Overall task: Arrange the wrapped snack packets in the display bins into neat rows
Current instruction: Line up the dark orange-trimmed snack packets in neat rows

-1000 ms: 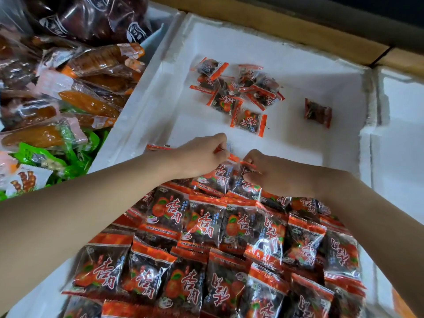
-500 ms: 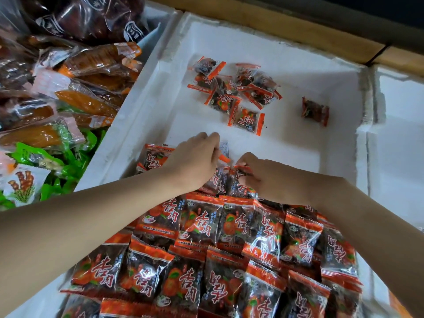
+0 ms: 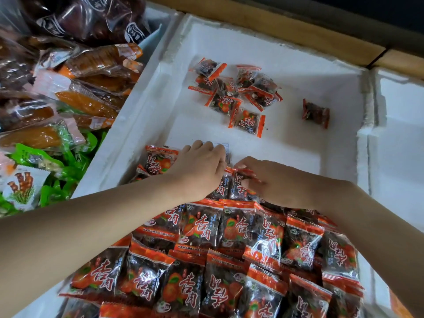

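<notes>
- Left hand [image 3: 202,171]: fingers curled, resting on orange-and-black wrapped snack packets [image 3: 229,237] inside the white foam display bin [image 3: 146,111].
- Right hand [image 3: 270,182]: pinching one packet's orange top edge [image 3: 241,171].

Even, soft indoor light falls from above, brightest on the white foam bin [image 3: 298,53]. The top right corner sinks into near darkness. White glare streaks the glossy snack packets [image 3: 263,246]. Shadows are faint. Focus is fairly sharp centrally, softening toward the edges, where wide-angle distortion bends straight lines.
</notes>
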Action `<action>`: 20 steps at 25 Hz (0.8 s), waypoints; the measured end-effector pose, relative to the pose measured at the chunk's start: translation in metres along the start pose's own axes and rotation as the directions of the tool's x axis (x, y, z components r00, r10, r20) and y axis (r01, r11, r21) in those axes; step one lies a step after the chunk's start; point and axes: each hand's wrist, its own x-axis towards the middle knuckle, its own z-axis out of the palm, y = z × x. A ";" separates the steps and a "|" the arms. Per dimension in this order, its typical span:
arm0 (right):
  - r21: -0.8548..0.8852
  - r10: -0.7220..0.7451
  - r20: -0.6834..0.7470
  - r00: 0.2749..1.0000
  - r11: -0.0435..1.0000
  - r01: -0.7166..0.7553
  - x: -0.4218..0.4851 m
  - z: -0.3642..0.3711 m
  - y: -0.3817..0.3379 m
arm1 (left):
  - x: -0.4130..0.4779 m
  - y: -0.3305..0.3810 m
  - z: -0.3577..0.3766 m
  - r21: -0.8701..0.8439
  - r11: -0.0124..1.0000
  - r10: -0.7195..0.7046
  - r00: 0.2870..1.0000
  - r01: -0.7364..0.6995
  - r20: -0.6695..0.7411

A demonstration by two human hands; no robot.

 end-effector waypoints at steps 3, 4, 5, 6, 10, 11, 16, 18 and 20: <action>0.100 -0.014 -0.133 0.991 0.995 0.027 0.000 -0.006 0.009 | 0.006 -0.007 -0.007 -0.046 0.999 0.003 0.999 -0.005 -0.043; 0.135 -0.006 -0.254 0.967 0.990 0.042 0.004 -0.008 0.013 | 0.011 -0.010 -0.009 -0.076 0.997 -0.006 0.999 0.002 -0.050; 0.139 0.005 -0.383 0.924 0.989 0.053 0.012 -0.011 0.018 | 0.018 -0.013 -0.011 -0.101 0.995 -0.016 0.998 0.010 -0.055; 0.123 0.020 -0.482 0.876 0.991 0.045 0.021 -0.015 0.023 | 0.026 -0.017 -0.012 -0.117 0.993 -0.022 0.998 0.015 -0.058; 0.119 0.101 -0.516 0.851 0.992 -0.046 0.070 -0.028 0.032 | 0.069 -0.031 -0.009 -0.132 0.986 -0.110 0.993 0.102 -0.051; 0.141 0.118 -0.515 0.849 0.989 -0.052 0.080 -0.029 0.031 | 0.080 -0.033 -0.008 -0.167 0.974 -0.165 0.985 0.153 -0.057; 0.152 0.219 -0.539 0.813 0.975 -0.162 0.105 -0.031 0.031 | 0.121 -0.026 -0.004 -0.329 0.863 -0.452 0.876 0.383 -0.166; 0.150 0.236 -0.512 0.826 0.971 -0.184 0.107 -0.031 0.031 | 0.130 -0.026 -0.002 -0.370 0.802 -0.548 0.824 0.469 -0.142; 0.163 0.248 -0.496 0.832 0.968 -0.191 0.105 -0.028 0.033 | 0.134 -0.027 0.002 -0.453 0.751 -0.575 0.813 0.480 -0.093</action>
